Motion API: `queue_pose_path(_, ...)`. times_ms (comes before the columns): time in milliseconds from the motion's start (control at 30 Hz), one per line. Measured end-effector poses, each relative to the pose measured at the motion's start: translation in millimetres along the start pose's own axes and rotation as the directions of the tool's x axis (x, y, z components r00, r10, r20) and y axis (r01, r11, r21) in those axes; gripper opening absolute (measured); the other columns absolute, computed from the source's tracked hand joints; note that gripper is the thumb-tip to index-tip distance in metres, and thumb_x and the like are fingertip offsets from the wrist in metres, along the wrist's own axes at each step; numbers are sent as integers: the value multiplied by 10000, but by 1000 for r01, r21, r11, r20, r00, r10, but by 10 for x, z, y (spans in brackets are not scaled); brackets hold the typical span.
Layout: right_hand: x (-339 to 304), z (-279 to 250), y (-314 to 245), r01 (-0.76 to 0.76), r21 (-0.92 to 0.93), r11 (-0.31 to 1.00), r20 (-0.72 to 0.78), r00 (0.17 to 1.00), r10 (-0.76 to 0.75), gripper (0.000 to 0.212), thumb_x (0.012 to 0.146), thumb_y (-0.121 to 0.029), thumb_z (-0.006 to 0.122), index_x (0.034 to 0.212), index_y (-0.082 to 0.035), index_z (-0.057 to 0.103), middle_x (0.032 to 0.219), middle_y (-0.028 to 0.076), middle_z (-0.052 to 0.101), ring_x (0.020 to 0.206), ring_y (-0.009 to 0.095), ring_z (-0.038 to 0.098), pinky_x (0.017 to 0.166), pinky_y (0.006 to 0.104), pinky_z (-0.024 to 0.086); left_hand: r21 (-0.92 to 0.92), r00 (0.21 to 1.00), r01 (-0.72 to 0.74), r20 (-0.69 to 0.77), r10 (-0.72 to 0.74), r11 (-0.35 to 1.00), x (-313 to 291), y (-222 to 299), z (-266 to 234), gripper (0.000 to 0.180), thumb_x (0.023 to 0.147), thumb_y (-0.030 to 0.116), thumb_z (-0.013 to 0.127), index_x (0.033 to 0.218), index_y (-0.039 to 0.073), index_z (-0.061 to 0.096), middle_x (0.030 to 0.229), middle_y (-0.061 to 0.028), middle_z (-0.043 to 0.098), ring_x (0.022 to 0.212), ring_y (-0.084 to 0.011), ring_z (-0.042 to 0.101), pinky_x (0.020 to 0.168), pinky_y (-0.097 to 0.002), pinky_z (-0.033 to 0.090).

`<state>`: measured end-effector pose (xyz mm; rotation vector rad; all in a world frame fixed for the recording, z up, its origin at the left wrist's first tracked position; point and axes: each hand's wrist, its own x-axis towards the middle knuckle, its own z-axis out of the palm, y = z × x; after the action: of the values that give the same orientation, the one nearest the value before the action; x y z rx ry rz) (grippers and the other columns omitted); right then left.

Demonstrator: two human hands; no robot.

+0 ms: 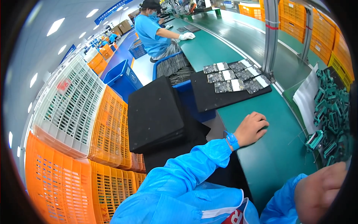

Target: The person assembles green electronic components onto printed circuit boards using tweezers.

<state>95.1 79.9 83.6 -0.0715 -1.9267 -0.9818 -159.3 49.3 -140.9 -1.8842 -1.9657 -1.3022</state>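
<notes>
My left hand (pixel 252 128) rests on the green worktop (pixel 272 156), fingers loosely bent and apart, nothing visible in them. A blue wrist strap (pixel 232 140) circles that wrist. Low at the right edge is my right hand (pixel 320 192), smeared by motion, its fingers too blurred to read. It is nearest a heap of green connector-like parts (pixel 332 112) with thin leads. One such green part (pixel 315 140) lies at the heap's near side. Beyond my left hand, several circuit boards (pixel 222 86) with white strips lie in rows on a black foam sheet (pixel 203 95).
A stack of black foam sheets (pixel 156 112) stands left of the worktop. Behind it is a blue bin of dark strips (pixel 173 69). White crates (pixel 71 100) and orange crates (pixel 59 183) rise at left. A metal post (pixel 271 37) stands beyond. A gloved co-worker (pixel 153 33) sits farther along.
</notes>
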Motion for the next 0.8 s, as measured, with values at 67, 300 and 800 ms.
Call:
queue_pose_path(67,104,334,-108,380,908,178,-418,862,287,169,870,-120,624,1007,-96,528,773,86,578,646,208,538,501,329,449,-17,1000,7,17,-7,1000,-13,-5,22,223,833,132,718,1043,73,669,1095,-91,601,1073,-301,549,910,-422,457)
queue_pose_path(300,225,402,-217,349,853,389,-434,888,153,172,928,-64,543,1093,-45,496,769,128,630,618,251,589,497,341,499,-27,1000,6,0,-6,1000,-37,-5,24,224,841,140,708,1053,79,668,1102,-81,595,1088,-288,545,921,-418,448)
queue_pose_path(800,180,365,-539,43,994,-98,-7,940,341,141,988,-202,508,1112,-190,574,907,62,637,726,246,562,470,317,446,-59,1000,26,2,-26,998,-75,-25,21,228,838,133,699,1058,81,664,1095,-79,599,1090,-287,541,930,-415,447)
